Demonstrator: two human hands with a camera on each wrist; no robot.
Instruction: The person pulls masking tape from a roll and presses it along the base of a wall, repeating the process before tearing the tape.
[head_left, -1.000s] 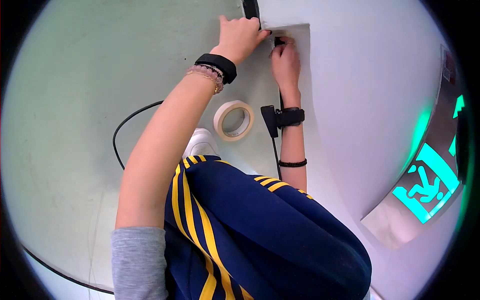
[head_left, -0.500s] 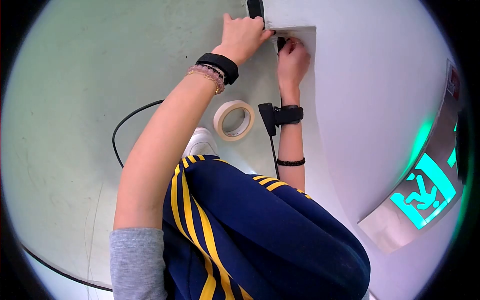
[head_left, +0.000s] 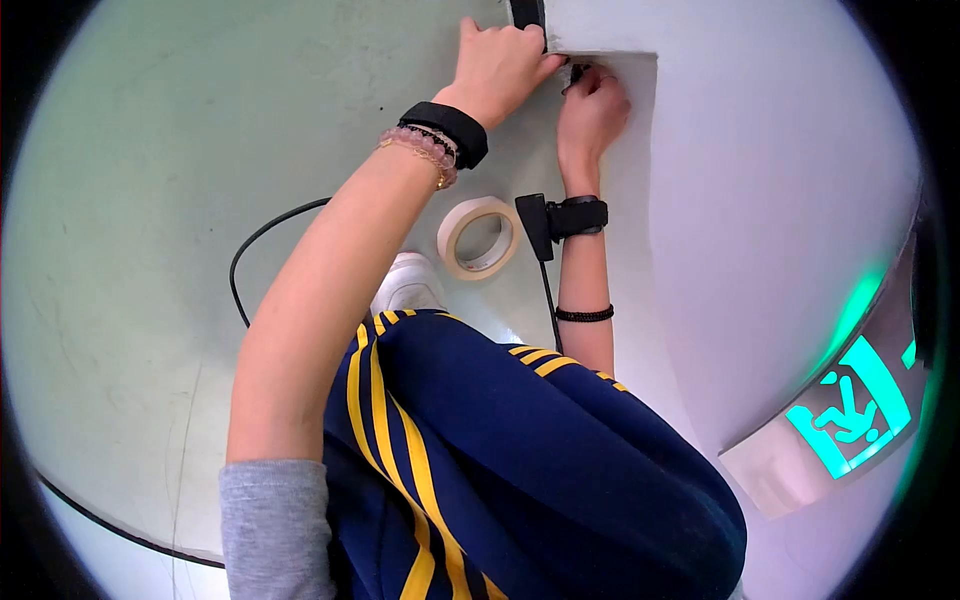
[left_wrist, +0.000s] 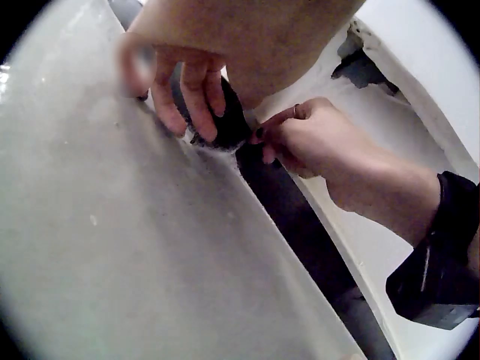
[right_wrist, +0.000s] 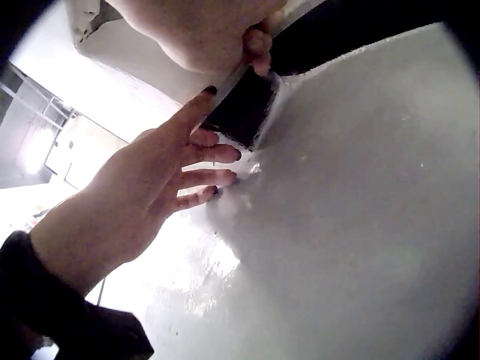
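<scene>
A flat black strip (left_wrist: 292,210) runs along the foot of the white wall, where it meets the grey-green floor, and bends round a corner. My left hand (head_left: 500,70) lies over the strip at this corner. Its thumb is at the strip's top edge and its other fingers reach down to the floor, fairly straight and spread in the right wrist view. Close beside it, my right hand (head_left: 592,115) pinches the strip's edge between thumb and curled fingers. The fingertips of both hands nearly meet there.
A roll of masking tape (head_left: 478,238) lies on the floor between my forearms, near a white shoe (head_left: 410,285). A black cable (head_left: 262,232) loops by my left arm. The wall has a broken patch (left_wrist: 364,71) near the corner. A lit green exit sign (head_left: 850,415) is at right.
My right hand has shifted slightly forward, closer to my left hand, and turned a little. The left hand stays at the corner. The head view has swung slightly, moving the scene to the right.
</scene>
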